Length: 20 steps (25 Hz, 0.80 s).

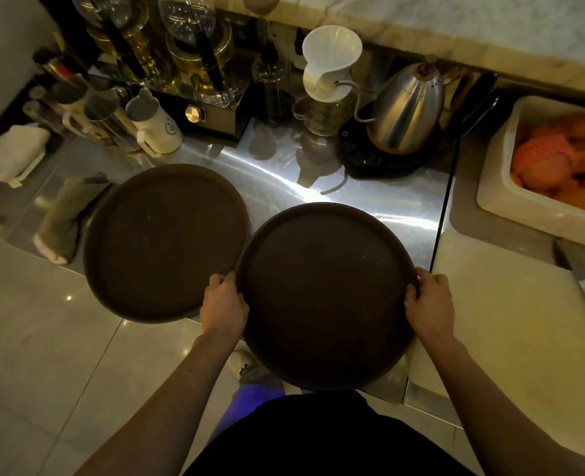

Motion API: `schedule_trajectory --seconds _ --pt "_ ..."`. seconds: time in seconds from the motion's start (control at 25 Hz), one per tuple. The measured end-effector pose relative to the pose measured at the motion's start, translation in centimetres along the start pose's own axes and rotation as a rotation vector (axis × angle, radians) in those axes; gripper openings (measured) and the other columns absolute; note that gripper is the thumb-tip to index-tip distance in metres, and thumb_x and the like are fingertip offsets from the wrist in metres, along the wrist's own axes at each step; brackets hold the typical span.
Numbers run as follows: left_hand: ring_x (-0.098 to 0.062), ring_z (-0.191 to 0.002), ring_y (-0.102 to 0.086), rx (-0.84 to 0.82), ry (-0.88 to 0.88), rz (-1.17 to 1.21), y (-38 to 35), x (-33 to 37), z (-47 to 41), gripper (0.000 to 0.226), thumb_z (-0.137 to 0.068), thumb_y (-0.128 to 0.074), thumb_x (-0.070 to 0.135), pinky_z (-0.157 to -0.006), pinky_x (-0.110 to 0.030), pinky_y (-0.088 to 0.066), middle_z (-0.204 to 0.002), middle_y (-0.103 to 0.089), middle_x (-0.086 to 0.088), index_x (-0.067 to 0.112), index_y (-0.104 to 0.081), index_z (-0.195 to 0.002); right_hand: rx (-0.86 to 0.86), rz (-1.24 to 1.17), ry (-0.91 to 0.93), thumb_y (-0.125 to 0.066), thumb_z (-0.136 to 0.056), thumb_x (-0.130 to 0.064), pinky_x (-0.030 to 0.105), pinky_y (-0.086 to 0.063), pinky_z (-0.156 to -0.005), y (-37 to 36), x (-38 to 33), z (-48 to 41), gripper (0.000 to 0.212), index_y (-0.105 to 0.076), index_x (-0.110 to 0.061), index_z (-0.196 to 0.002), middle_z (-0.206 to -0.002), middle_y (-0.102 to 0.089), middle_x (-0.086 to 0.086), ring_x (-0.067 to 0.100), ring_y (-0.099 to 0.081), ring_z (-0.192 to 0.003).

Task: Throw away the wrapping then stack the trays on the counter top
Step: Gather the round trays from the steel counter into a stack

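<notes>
Both hands clamp the near tray, beside a second tray, kettle behind.

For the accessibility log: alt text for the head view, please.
A person's left hand and right hand grip opposite rims of a round dark tray at the edge of a steel counter. A second matching tray sits to its left, its near edge overhanging the counter. Behind stand a gooseneck kettle, a white dripper and glassware.
</notes>
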<state>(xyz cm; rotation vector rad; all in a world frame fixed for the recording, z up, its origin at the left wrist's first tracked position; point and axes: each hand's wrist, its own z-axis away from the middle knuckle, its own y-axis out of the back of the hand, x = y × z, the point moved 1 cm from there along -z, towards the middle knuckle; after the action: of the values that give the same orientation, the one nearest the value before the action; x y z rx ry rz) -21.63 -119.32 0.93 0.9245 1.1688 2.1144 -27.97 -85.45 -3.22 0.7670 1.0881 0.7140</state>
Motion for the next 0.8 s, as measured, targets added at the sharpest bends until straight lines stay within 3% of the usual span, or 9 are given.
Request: schedule_trajectory --seconds 0.08,0.2,0.36,0.52,0.64,0.8 --pt "-0.027 -0.115 -0.052 -0.016 -0.030 -0.025 -0.1 -0.3 0.1 0.043 -0.093 -0.057 0.017 -0.092 -0.041 -0.051 -0.133 -0.043 -0.011 0.013 -0.047 -0.135 -0.004 0.021 0.029 -0.052 -0.093 -0.017 0.046 -0.049 -0.091 -0.2 -0.2 0.4 0.044 -0.047 -0.012 -0.136 -0.122 -0.047 0.018 0.036 -0.054 -0.108" --pt "-0.032 -0.132 -0.037 -0.043 -0.158 -0.092 -0.4 -0.3 0.8 0.075 -0.093 -0.059 0.034 -0.104 -0.045 -0.042 -0.148 -0.027 -0.014 0.018 -0.018 -0.154 -0.010 0.088 0.151 -0.060 -0.091 -0.028 0.049 -0.041 -0.104 -0.5 -1.0 1.7 0.064 -0.034 -0.014 -0.147 -0.140 -0.039 0.020 0.037 -0.040 -0.128" --pt "-0.038 -0.149 0.003 -0.148 -0.322 -0.234 -1.3 1.3 0.9 0.101 -0.086 -0.055 0.063 -0.118 -0.052 -0.012 -0.162 0.011 -0.013 0.027 0.007 -0.156 -0.123 0.280 0.260 -0.054 -0.088 -0.058 0.050 -0.010 -0.119 -1.6 -2.0 2.1 0.089 -0.010 -0.023 -0.156 -0.162 -0.006 0.019 0.039 -0.006 -0.149" --pt "-0.037 -0.142 0.032 -0.325 -0.371 -0.407 -3.0 0.8 0.3 0.114 -0.076 -0.046 0.082 -0.116 -0.055 0.006 -0.158 0.032 -0.016 0.031 0.020 -0.153 -0.227 0.426 0.288 -0.024 -0.077 -0.085 0.044 0.010 -0.117 -2.4 -1.3 1.9 0.099 0.006 -0.031 -0.155 -0.160 0.026 0.015 0.032 0.025 -0.146" --pt "-0.034 -0.135 0.041 -0.414 -0.350 -0.455 -3.6 0.2 -0.2 0.114 -0.075 -0.039 0.085 -0.114 -0.056 0.010 -0.154 0.039 -0.016 0.031 0.028 -0.150 -0.280 0.459 0.276 -0.010 -0.072 -0.087 0.047 0.009 -0.118 -2.5 -1.1 1.6 0.102 0.012 -0.030 -0.154 -0.157 0.033 0.015 0.032 0.031 -0.143" --pt "-0.029 -0.132 0.043 -0.489 -0.323 -0.458 -3.5 0.4 -0.5 0.113 -0.078 -0.040 0.083 -0.113 -0.057 0.013 -0.149 0.046 -0.016 0.031 0.034 -0.147 -0.305 0.507 0.273 -0.006 -0.075 -0.085 0.049 0.009 -0.119 -2.8 -1.2 1.6 0.099 0.016 -0.028 -0.153 -0.155 0.035 0.018 0.034 0.033 -0.142"
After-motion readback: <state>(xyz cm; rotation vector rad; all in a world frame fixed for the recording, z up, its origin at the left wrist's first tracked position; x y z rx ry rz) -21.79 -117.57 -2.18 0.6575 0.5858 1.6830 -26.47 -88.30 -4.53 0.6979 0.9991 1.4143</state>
